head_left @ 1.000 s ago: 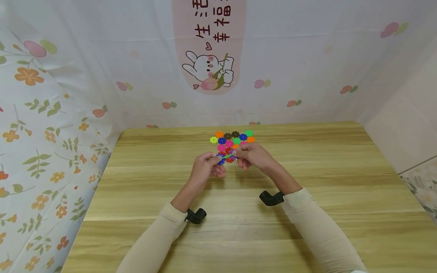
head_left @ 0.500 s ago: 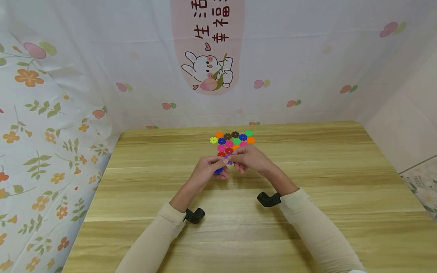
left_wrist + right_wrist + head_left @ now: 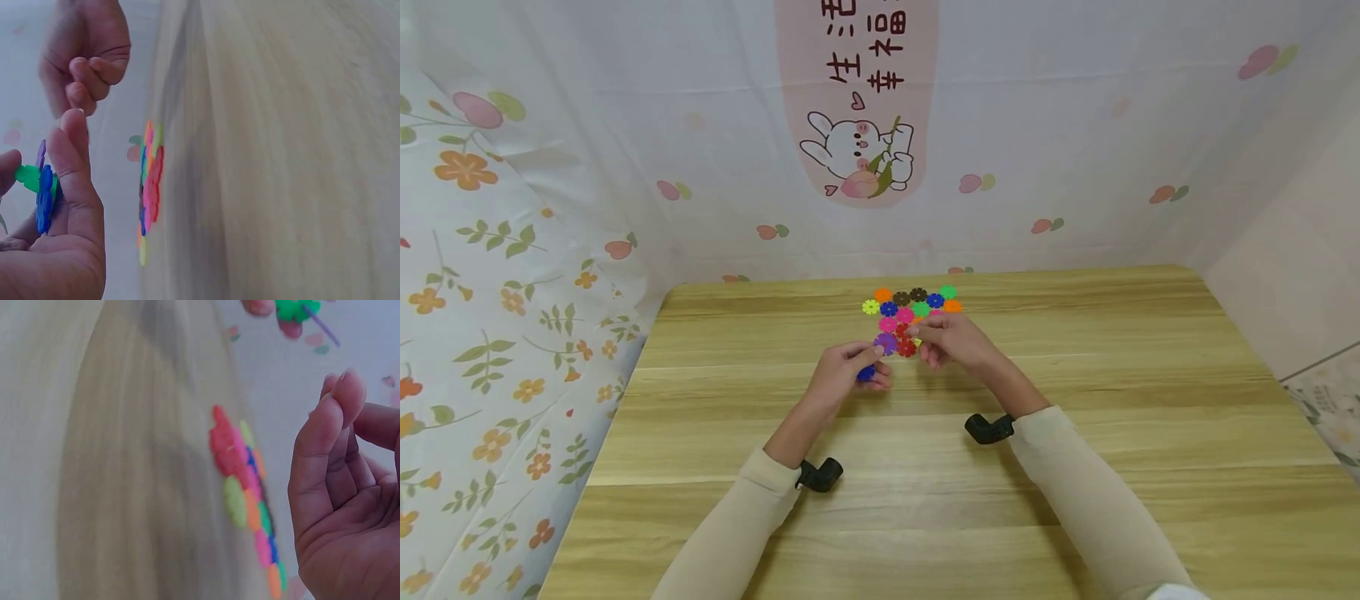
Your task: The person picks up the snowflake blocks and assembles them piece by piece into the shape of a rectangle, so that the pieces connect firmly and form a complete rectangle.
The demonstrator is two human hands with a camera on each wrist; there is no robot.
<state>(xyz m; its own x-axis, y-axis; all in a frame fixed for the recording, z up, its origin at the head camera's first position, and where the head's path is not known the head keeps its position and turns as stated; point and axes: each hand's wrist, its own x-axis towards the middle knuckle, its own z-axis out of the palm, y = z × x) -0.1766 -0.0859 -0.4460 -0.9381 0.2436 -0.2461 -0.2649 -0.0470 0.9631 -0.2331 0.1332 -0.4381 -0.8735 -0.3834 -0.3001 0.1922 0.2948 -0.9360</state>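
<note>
My left hand (image 3: pixel 842 371) holds a small joined cluster of notched plastic snowflake discs above the table. In the left wrist view its thumb presses a green disc (image 3: pixel 28 177), with a blue disc (image 3: pixel 44 203) beside it against the fingers and a purple disc (image 3: pixel 41 153) standing beyond. From the head view the purple disc faces up near the thumb tip. My right hand (image 3: pixel 955 340) is a short way to the right, apart from the cluster. Its fingers are loosely bent with the tips close together (image 3: pixel 344 400), and nothing shows between them.
Several multicoloured snowflake discs (image 3: pixel 905 316) lie in a group on the wooden table (image 3: pixel 1075 375), behind and below my hands. A printed white cloth (image 3: pixel 1015 125) hangs along the table's back edge, and a floral cloth (image 3: pixel 497 333) on the left.
Both hands were together at the cluster, where the right hand touched the purple disc. Now the right hand has let go, and the left hand has moved slightly left with the cluster.
</note>
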